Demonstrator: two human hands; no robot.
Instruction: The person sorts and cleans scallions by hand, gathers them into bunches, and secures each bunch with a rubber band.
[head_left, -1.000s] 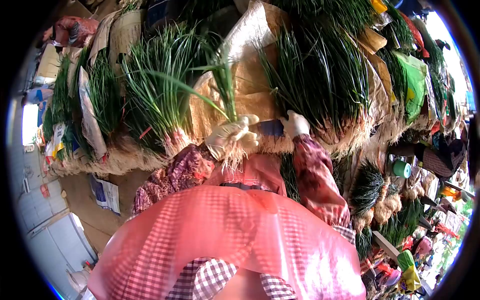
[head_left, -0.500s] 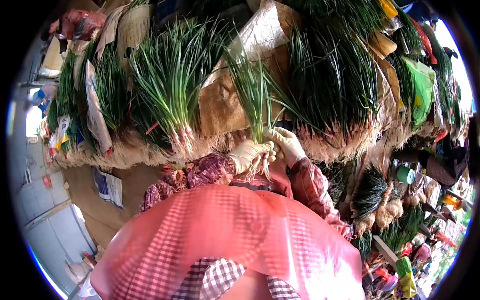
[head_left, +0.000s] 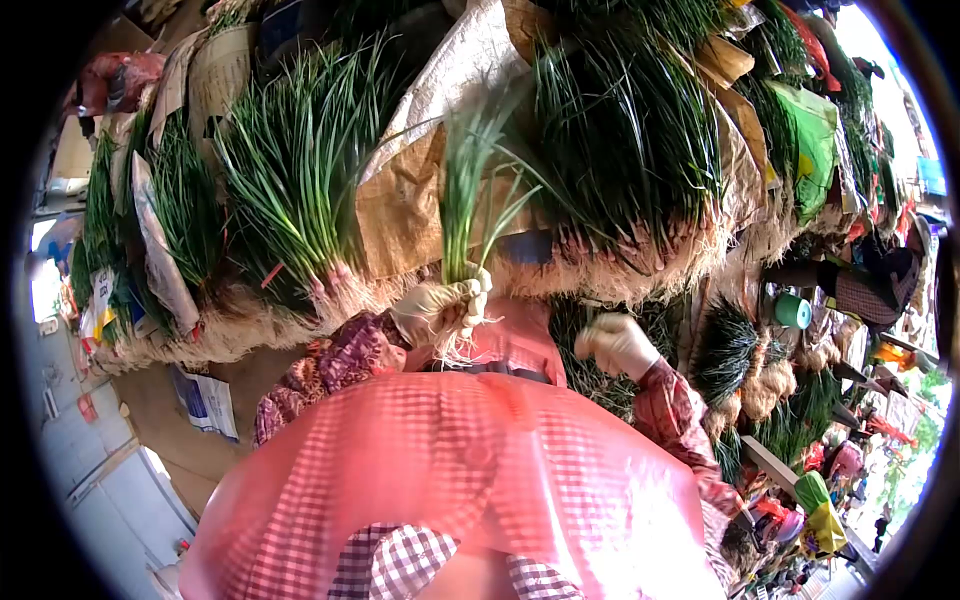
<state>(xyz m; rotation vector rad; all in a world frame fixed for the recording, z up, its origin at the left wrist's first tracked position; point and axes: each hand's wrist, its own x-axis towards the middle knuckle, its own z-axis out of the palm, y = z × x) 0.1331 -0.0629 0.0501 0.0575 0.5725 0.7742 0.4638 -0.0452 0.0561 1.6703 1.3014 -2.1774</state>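
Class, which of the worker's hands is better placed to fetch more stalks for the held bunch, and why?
Probably the right hand: it looks free and is nearer the large right-side pile, while the left hand grips the bunch.

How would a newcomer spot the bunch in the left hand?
Start at the pink apron. Just above it in the picture, the gloved left hand holds the bunch, leaves up, roots below. It is far thinner than the piled greens behind, and held clear of them.
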